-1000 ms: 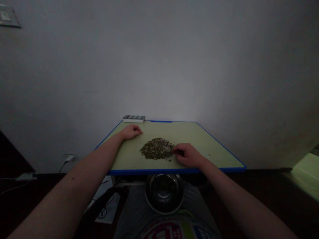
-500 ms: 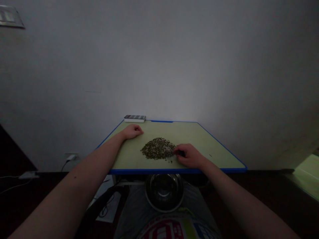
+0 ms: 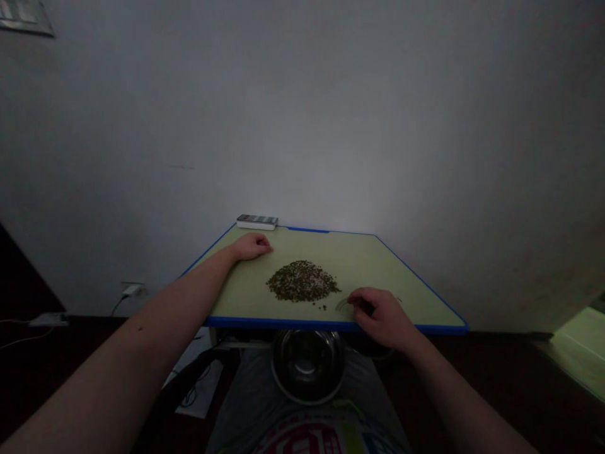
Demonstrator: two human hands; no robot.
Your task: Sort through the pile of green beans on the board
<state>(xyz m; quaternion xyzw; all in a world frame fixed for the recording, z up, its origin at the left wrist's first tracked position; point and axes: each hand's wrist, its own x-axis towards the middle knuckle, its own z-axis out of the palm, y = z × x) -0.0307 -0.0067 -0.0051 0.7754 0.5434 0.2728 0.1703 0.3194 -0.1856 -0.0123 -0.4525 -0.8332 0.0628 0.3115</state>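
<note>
A pile of small dark green grains (image 3: 302, 281) lies in the middle of a pale green table with a blue edge (image 3: 401, 277). My right hand (image 3: 384, 316) rests near the table's front edge, right of the pile, with fingers curled in a pinch; what they hold is too small to make out. My left hand (image 3: 251, 246) lies on the table at the far left, loosely curled into a fist, touching nothing else. A steel bowl (image 3: 307, 367) sits on my lap just under the front edge.
A small flat white device (image 3: 256, 221) lies at the table's back left corner against the grey wall. Cables and a plug (image 3: 130, 291) lie on the dark floor to the left. A second pale green surface (image 3: 583, 337) shows at far right.
My right hand has drawn back from the pile's right edge toward the table's front edge. The left hand has stayed in place.
</note>
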